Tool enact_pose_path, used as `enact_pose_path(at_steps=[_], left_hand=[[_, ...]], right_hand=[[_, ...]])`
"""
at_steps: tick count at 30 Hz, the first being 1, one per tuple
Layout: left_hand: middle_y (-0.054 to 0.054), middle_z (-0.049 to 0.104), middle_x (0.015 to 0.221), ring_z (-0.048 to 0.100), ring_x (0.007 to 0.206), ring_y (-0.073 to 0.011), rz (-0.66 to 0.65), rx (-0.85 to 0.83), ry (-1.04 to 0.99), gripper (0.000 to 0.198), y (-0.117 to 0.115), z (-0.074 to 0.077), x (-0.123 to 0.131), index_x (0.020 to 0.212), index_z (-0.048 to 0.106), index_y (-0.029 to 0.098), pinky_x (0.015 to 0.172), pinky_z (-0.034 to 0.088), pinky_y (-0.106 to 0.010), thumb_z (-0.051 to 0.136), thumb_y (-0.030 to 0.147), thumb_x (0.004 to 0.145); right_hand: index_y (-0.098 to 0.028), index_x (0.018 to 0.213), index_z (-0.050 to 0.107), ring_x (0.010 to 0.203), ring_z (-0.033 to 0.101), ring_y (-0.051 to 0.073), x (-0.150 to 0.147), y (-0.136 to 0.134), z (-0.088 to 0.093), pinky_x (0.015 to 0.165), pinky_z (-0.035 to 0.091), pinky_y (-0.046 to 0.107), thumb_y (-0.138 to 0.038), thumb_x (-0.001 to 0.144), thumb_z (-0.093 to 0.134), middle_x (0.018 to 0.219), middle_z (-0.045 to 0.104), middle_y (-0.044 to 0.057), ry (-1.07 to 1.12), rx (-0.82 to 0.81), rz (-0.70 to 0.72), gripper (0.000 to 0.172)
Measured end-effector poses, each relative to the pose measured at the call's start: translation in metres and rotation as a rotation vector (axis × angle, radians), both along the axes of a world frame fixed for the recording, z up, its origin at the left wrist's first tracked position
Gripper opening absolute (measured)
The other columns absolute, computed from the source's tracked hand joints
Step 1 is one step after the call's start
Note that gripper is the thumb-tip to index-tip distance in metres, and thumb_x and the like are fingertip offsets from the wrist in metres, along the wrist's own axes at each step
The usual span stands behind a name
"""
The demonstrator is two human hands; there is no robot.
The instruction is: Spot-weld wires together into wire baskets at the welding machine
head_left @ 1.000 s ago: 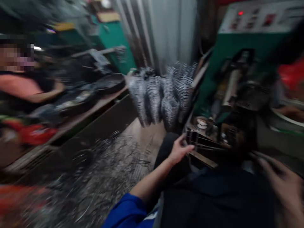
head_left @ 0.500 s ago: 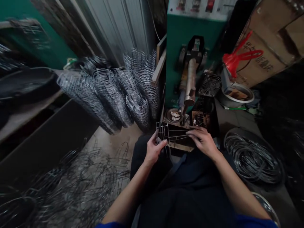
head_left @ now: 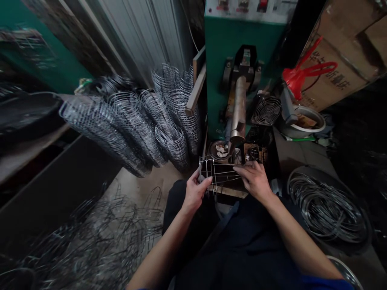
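The left hand (head_left: 194,192) has its thumb and fingers closed on the boxy end of a wire frame (head_left: 213,171); the fingers of the right hand (head_left: 256,182) pinch its long wires. The wire frame is between both hands, before the green machine (head_left: 217,76). Nested wire stacks (head_left: 136,129) lean to the left; wire loops (head_left: 329,207) lie to the right.

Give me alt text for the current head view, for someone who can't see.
A person's left hand and right hand hold thin wirework in front of a green machine. Wire stacks are on the left, a wire coil on the right.
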State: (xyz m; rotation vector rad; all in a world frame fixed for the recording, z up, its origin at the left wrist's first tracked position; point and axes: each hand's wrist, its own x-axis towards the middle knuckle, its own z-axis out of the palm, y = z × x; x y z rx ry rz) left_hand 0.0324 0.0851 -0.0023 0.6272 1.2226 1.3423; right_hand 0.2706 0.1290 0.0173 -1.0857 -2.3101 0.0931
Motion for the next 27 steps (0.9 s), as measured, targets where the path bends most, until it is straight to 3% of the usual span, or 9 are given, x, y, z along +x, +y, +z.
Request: enact_pose_path(at_steps=[6,17,24,27], left_hand=[[0.012,0.038,0.056,0.027,0.042,-0.0012,0.002,-0.001,-0.012,0.084,0.013,0.005,-0.003,0.137,0.058,0.013,0.038,0.021,-0.016,0.088,0.039,0.063],[0.012,0.043,0.059,0.031,0.04,-0.001,0.055,-0.024,-0.041,0.095,0.021,-0.002,-0.012,0.142,0.052,0.014,0.037,0.024,-0.016,0.09,0.041,0.059],[0.014,0.041,0.056,0.026,0.036,-0.0004,0.037,0.003,-0.058,0.094,0.028,-0.002,-0.017,0.145,0.049,0.013,0.035,0.024,-0.017,0.088,0.039,0.063],[0.014,0.04,0.055,0.026,0.036,-0.0004,0.019,0.025,-0.04,0.089,0.031,-0.002,-0.019,0.143,0.051,0.014,0.036,0.03,-0.017,0.087,0.038,0.065]], right_hand=[[-0.026,0.116,0.073,0.093,0.057,0.026,-0.007,0.017,0.011,0.082,0.053,0.042,-0.015,0.098,0.055,0.097,0.074,0.004,0.216,-0.031,0.084,0.028],[-0.028,0.116,0.074,0.095,0.059,0.027,-0.02,0.027,0.013,0.081,0.055,0.043,-0.016,0.098,0.059,0.098,0.074,0.004,0.239,0.005,0.074,0.027],[-0.028,0.115,0.074,0.096,0.06,0.027,-0.027,0.034,0.017,0.081,0.055,0.043,-0.015,0.098,0.058,0.099,0.073,0.004,0.247,0.001,0.067,0.027],[-0.028,0.115,0.074,0.096,0.059,0.026,-0.028,0.036,0.013,0.082,0.055,0.043,-0.014,0.098,0.057,0.1,0.074,0.004,0.249,0.002,0.074,0.028]])
